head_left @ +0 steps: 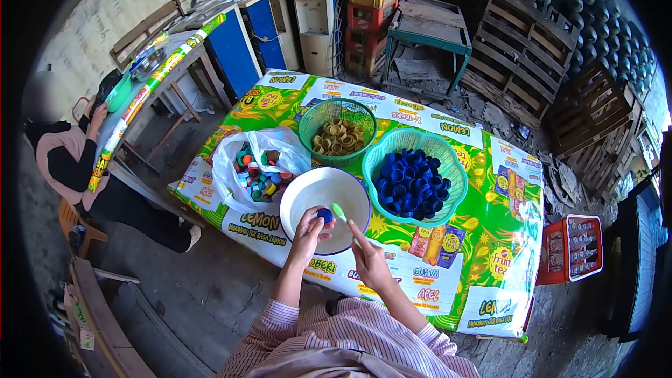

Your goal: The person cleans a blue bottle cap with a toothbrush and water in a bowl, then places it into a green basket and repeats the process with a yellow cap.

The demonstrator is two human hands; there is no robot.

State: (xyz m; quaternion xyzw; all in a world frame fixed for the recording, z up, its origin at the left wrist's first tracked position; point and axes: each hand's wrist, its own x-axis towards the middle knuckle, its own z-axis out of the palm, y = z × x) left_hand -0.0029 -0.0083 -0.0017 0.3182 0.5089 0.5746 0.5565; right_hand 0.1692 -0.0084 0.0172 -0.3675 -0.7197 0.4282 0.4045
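Observation:
My left hand (306, 238) pinches a dark blue bottle cap (325, 215) over the near side of a white bowl (294, 196) with a blue rim. In the fingers of my right hand (369, 257) is a slim light-green tool (339, 211), its end close to the cap; its exact kind is too small to make out. Right of the bowl, a green basket (458, 185) holds many blue caps (409, 183). Behind the bowl, another green basket (308, 122) contains yellowish caps (339, 138). Mixed-colour caps (264, 176) fill a white plastic bag (225, 175) on the left.
A printed green-and-white cover (483, 252) lies over the table. Another person (66, 157) sits at a second table to the left. On the floor at right stands a red crate of bottles (570, 248). Wooden pallets (521, 45) and stacked crates (367, 24) are behind.

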